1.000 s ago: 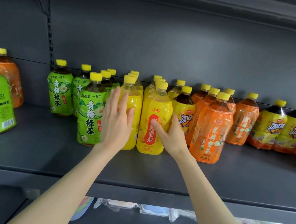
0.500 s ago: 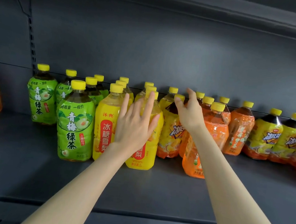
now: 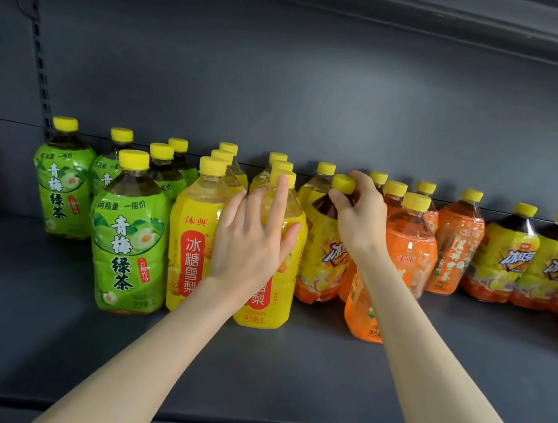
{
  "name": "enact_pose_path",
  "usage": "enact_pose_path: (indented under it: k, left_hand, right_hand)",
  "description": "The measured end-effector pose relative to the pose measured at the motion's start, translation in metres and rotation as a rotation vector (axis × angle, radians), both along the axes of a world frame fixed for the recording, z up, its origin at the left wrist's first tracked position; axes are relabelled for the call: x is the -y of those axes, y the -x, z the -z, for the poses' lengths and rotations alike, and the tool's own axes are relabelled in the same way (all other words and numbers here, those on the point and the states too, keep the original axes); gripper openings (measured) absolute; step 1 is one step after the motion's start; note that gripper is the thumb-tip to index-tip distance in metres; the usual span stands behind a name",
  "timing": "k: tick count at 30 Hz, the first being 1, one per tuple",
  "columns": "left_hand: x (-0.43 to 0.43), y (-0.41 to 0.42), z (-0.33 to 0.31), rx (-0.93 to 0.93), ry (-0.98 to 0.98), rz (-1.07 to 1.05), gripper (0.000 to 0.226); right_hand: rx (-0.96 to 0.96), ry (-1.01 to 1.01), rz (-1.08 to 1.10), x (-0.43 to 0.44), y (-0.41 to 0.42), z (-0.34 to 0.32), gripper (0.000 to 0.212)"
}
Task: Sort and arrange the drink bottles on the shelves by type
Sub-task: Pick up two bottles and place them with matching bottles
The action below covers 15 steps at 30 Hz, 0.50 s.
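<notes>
Grey shelf (image 3: 287,377) with rows running back from its front edge: green tea bottles (image 3: 128,240) toward the left end, yellow pear bottles (image 3: 195,237) next, orange bottles (image 3: 407,256) right of the middle, and a bunch of iced tea bottles (image 3: 506,259) out toward the right end. The odd one out is the stray iced tea bottle (image 3: 321,250), wedged between the yellow and orange rows and set back a bit from the front edge (wrong neighbourhood, basically). My read is that the step is pulling it out. The left hand (image 3: 250,242) lies flat on the front yellow bottle (image 3: 284,280), fingers straight and spread, gripping nothing, just bracing. The right hand (image 3: 359,216) has its fingers (image 3: 360,180) and thumb curled round the stray's neck, with the cap (image 3: 343,183) poking out between them. I'd lift straight up past the neighbouring caps before going right, because a full bottle held by the neck will want to swing.
</notes>
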State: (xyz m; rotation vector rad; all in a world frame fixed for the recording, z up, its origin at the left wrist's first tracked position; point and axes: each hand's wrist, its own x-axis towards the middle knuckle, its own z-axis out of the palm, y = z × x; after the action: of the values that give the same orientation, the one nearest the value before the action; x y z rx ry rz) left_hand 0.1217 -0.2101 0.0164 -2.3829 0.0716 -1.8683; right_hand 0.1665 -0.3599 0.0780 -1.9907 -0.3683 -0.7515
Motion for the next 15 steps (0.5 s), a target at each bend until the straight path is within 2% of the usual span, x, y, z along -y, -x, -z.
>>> enact_pose_path:
  k: [10, 15]
  left_hand:
    - [0.001, 0.005, -0.001, -0.057, -0.011, -0.003, 0.06]
    - [0.001, 0.008, -0.003, -0.139, 0.011, 0.001, 0.062]
  right_hand:
    - [0.336, -0.142, -0.033, 0.006, 0.039, -0.048, 0.04]
    - [0.409, -0.231, -0.057, 0.02, 0.069, -0.067, 0.04]
